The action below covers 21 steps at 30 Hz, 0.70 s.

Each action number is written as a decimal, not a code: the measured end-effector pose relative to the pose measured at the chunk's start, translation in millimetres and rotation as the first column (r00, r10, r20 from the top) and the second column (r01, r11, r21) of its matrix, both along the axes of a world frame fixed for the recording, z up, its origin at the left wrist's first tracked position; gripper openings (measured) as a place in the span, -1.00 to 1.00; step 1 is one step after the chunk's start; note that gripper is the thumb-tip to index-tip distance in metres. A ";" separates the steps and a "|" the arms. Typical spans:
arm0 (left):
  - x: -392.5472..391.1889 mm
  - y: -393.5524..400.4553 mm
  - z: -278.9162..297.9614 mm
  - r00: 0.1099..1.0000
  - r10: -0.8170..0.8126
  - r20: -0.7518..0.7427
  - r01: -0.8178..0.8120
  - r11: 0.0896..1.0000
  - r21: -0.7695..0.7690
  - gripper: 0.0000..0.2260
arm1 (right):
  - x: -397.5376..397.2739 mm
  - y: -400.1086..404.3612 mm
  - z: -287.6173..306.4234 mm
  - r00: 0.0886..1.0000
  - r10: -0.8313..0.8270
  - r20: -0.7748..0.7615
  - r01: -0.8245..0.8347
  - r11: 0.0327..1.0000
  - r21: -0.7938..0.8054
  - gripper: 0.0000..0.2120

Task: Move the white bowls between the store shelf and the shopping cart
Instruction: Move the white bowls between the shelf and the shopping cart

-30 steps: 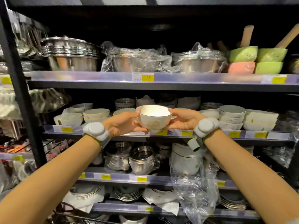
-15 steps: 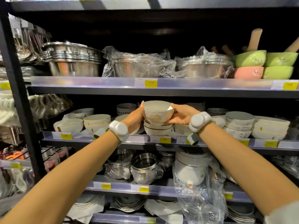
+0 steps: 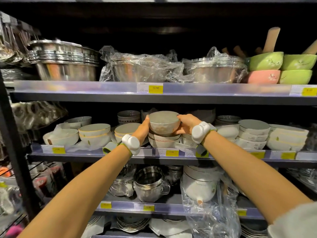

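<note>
A white bowl (image 3: 164, 122) sits on top of a stack of two white bowls (image 3: 163, 141) on the middle shelf (image 3: 89, 154). My left hand (image 3: 142, 130) holds its left side, fingers up along the wall. My right hand (image 3: 186, 124) grips its right side, fingers curled over the rim. Both wrists wear white bands. More stacked white bowls stand to the left (image 3: 94, 133) and to the right (image 3: 253, 133) on the same shelf. No shopping cart is in view.
Steel pots (image 3: 66, 61), some wrapped in plastic, fill the upper shelf, with green and pink bowls (image 3: 281, 67) at its right. Steel mugs (image 3: 151, 183) and a bagged white pot (image 3: 200, 184) stand on the lower shelf. A black upright post (image 3: 12, 143) borders the left.
Both hands carried the bowl from in front of the shelf edge inward and set it down onto the stack of two bowls. The camera moved closer.
</note>
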State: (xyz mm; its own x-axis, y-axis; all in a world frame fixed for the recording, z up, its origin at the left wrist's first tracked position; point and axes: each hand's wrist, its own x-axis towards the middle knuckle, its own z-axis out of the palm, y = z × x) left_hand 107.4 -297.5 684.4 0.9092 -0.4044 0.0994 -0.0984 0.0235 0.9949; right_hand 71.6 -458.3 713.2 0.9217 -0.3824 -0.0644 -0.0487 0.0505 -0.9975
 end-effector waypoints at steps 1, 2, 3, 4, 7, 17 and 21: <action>-0.4 -1.2 -1.8 1.000 0.011 -0.008 -0.011 1.000 -0.013 -0.53 | 8.4 -4.4 -3.3 0.998 -0.057 -0.005 0.056 0.993 -0.106 -0.72; 4.8 -4.9 -6.6 1.000 0.012 -0.013 -0.012 1.000 -0.011 -0.53 | 21.2 -12.1 -9.6 0.995 -0.099 -0.012 0.094 0.973 -0.211 -0.76; 6.5 -6.0 -9.3 1.000 0.009 -0.004 -0.009 1.000 -0.009 -0.53 | 27.7 -14.8 -11.5 0.991 -0.135 -0.021 0.121 0.941 -0.315 -0.81; 8.8 -6.1 -11.0 1.000 0.025 -0.004 -0.025 1.000 -0.014 -0.54 | 28.8 -14.8 -10.4 0.985 -0.173 -0.022 0.149 0.899 -0.413 -0.85; 22.5 -6.4 -17.4 0.997 0.064 -0.044 -0.065 0.998 -0.023 -0.53 | 14.6 -0.9 -4.3 0.967 -0.254 0.025 0.218 0.770 -0.600 -0.81; 37.6 -15.6 -25.0 0.987 0.057 -0.150 -0.071 0.994 -0.088 -0.57 | 24.8 -3.2 -13.8 0.934 -0.357 0.021 0.210 0.498 -0.841 -0.80; 38.3 -15.9 -26.8 0.987 0.058 -0.151 -0.072 0.994 -0.084 -0.58 | 29.1 -3.0 -21.2 0.942 -0.336 -0.016 0.161 0.494 -0.854 -0.82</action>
